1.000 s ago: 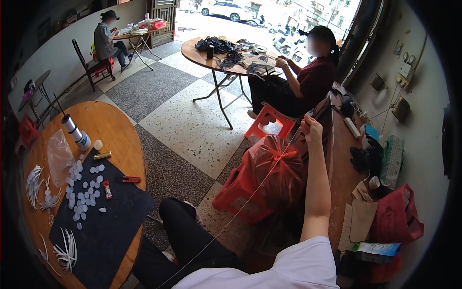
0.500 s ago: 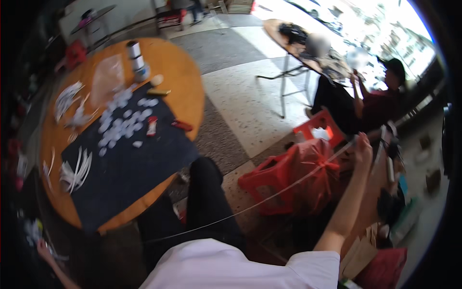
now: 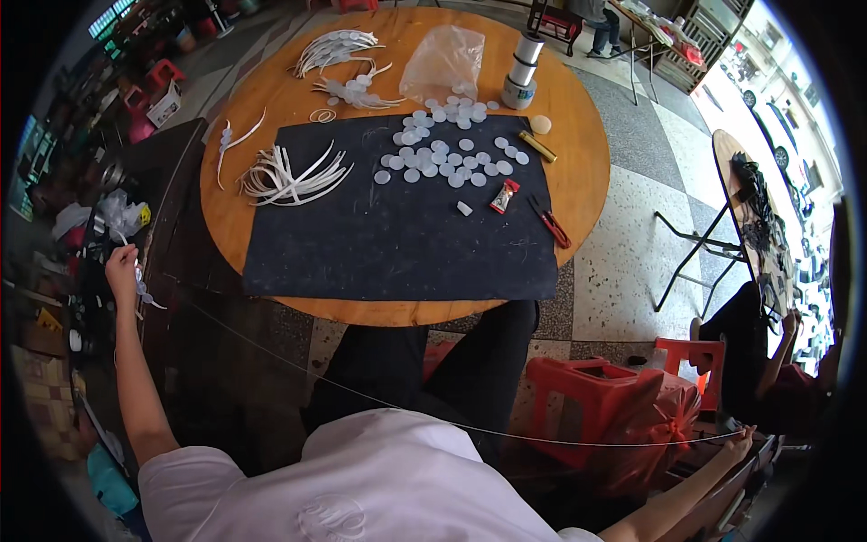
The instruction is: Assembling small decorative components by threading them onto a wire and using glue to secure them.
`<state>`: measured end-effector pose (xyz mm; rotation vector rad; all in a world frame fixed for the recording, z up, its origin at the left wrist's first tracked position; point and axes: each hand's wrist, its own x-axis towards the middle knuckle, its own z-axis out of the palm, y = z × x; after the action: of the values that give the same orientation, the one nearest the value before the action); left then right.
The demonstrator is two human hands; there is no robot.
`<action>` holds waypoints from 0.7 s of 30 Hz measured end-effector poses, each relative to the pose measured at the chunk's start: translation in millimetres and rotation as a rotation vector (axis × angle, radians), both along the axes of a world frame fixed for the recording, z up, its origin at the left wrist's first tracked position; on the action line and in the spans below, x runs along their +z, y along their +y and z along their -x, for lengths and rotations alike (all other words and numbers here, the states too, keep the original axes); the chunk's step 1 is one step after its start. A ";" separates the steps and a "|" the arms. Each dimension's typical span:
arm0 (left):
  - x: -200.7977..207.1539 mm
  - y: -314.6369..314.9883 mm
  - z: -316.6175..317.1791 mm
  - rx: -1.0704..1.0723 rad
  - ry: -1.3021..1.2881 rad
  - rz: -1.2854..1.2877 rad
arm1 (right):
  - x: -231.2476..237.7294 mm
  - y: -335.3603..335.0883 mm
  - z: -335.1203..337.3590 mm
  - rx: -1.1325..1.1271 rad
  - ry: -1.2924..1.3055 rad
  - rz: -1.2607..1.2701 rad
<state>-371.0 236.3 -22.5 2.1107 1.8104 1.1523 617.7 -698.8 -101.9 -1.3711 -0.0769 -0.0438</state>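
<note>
Steadily, hold the white cord (image 3: pixel 506 435) taut between both grips; pinched fast in closed fingers at the right hand (image 3: pixel 741 443); with the left hand (image 3: pixel 121 274) closed too, impossible to tell on what; best eased clear of the red bag (image 3: pixel 652 415) beside the right grip.

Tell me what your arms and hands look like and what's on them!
The left hand and right hand are bare, with no gloves. Both forearms are bare too. A loose white cotton-looking T-shirt has short sleeves covering the upper arms, and a round, pale emblem on its front. Finer details on the hands are too small to tell.
</note>
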 end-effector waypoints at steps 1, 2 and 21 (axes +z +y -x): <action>0.4 -1.4 -7.5 -0.005 0.011 0.004 | 1.8 -5.9 0.2 -0.021 -0.004 0.026; 1.6 -2.7 -15.5 0.001 0.015 0.005 | 2.6 -12.2 0.8 -0.042 -0.006 0.051; 30.8 -120.8 -291.1 -0.453 -0.440 0.552 | 108.5 316.0 163.4 -0.128 -0.248 0.650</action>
<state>-79.9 115.6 8.2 1.6545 1.1877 0.7951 454.3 -382.8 6.6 -2.0146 -0.2259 -0.3189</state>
